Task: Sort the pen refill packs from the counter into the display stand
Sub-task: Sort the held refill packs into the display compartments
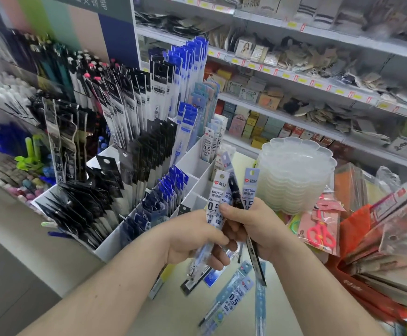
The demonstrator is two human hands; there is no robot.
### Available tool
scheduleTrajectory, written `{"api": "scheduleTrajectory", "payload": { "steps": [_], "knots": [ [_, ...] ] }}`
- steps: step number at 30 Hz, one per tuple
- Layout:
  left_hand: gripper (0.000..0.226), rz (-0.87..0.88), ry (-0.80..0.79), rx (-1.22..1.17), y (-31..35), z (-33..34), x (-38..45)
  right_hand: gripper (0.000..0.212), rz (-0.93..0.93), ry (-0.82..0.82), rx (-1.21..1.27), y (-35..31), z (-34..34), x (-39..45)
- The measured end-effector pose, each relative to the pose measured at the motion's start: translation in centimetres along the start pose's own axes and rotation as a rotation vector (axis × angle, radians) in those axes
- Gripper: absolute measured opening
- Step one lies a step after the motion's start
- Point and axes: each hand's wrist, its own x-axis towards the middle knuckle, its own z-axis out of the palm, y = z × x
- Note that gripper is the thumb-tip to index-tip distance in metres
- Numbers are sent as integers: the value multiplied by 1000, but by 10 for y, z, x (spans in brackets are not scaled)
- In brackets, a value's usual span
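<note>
My left hand (195, 238) grips a fan of white-and-blue pen refill packs (215, 202) marked 0.5. Right beside it, my right hand (260, 229) pinches a black refill pack (235, 195) and holds another blue one (249, 190) from the same bunch. Both hands hover just in front of the white display stand (192, 156), whose compartments hold black and blue refill packs. Several loose refill packs (234, 294) lie on the counter (178, 311) below my hands.
A stack of clear scalloped plastic trays (297, 175) stands to the right of the stand. Packaged goods, including pink scissors (321, 234), pile up at the right. Store shelves (294, 98) fill the background, and pens and erasers sit at the left.
</note>
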Motion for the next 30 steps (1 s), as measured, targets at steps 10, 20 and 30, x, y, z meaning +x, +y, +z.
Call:
{"api": "scheduleTrajectory", "payload": {
  "steps": [10, 20, 30],
  "knots": [
    [6, 134, 226, -20, 17, -3, 5, 23, -122, 200, -17, -13, -3, 22],
    [22, 57, 264, -72, 11, -8, 12, 18, -333, 107, -387, -17, 2, 11],
    [30, -41, 131, 10, 25, -8, 2, 14, -84, 3, -77, -20, -6, 18]
  ]
}}
